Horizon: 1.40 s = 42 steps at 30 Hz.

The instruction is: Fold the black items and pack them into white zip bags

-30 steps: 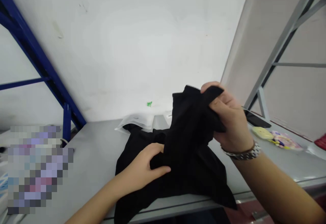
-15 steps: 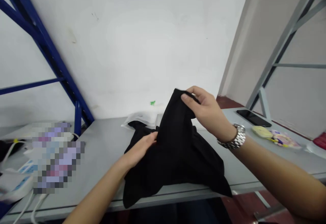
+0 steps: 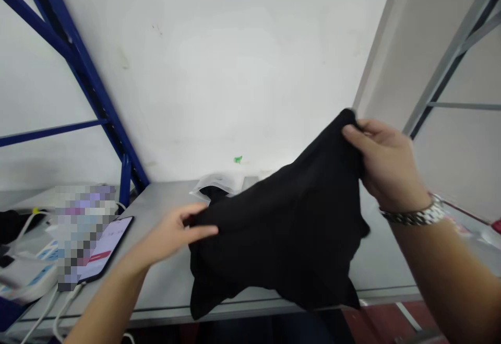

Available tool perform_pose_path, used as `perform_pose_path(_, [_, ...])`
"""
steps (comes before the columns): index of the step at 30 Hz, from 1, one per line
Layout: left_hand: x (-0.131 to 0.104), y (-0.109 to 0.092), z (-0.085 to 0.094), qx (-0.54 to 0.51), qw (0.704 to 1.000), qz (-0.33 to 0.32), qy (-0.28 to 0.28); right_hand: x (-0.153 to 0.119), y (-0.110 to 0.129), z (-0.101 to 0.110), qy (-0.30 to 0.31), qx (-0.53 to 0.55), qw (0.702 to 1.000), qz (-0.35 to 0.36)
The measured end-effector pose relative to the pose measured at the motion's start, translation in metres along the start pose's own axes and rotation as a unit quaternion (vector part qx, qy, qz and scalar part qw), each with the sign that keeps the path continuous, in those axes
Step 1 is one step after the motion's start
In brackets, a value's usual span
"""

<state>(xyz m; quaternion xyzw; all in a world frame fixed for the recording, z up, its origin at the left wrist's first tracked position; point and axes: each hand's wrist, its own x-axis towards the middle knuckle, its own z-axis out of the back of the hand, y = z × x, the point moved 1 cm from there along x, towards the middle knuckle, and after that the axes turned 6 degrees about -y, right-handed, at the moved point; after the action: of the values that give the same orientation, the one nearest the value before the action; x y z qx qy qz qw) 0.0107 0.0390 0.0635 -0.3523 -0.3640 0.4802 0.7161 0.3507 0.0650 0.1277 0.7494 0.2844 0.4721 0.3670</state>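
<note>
A black cloth (image 3: 282,229) is spread over the grey table, its lower corners hanging at the front edge. My right hand (image 3: 385,158) pinches its upper right corner and holds it raised, stretching the fabric up to the right. At the cloth's left side, my left hand (image 3: 182,229) has its thumb and fingers around the edge of the fabric. Behind the cloth lies a clear plastic bag (image 3: 219,181) with something black at its opening.
On the left of the table (image 3: 156,205) are a phone (image 3: 111,245), a white power strip (image 3: 39,279) and cables. Blue frame bars (image 3: 84,83) rise at the left, grey ones (image 3: 450,67) at the right. A white wall stands behind.
My right hand has moved right and slightly up with the cloth's corner, spreading the fabric wider. My left hand has shifted left and now grips the cloth's left edge.
</note>
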Motion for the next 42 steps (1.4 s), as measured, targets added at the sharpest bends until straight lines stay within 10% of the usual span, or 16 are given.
perform_pose_path(5, [0.053,-0.013,0.023,0.004,0.962,-0.084,-0.26,0.025,-0.028,0.005,0.019,0.044,0.998,-0.045])
perform_pose_path(8, [0.058,-0.022,0.027,0.047,0.945,-0.152,-0.287,0.017,-0.026,0.018,0.058,0.046,0.997,-0.006])
perform_pose_path(13, [0.01,0.018,0.019,0.122,0.974,-0.156,-0.112,-0.03,-0.036,0.073,0.223,-0.141,0.964,0.015])
perform_pose_path(17, [-0.033,0.072,0.001,0.178,0.979,-0.076,0.069,-0.075,-0.06,0.111,0.414,-0.33,0.838,-0.133])
perform_pose_path(21, [-0.043,0.078,-0.011,0.228,0.965,-0.01,0.13,-0.087,-0.064,0.113,0.47,-0.43,0.745,-0.199])
perform_pose_path(29, [-0.007,0.042,-0.027,0.273,0.938,-0.02,0.212,-0.048,-0.071,0.043,0.525,-0.377,0.746,-0.161])
perform_pose_path(35, [0.071,0.069,0.001,0.39,0.911,0.004,-0.135,-0.067,-0.104,-0.053,0.52,-0.354,0.775,0.061])
perform_pose_path(42, [0.095,0.134,0.008,0.423,0.882,0.044,-0.203,-0.076,-0.193,-0.171,0.516,-0.383,0.731,0.227])
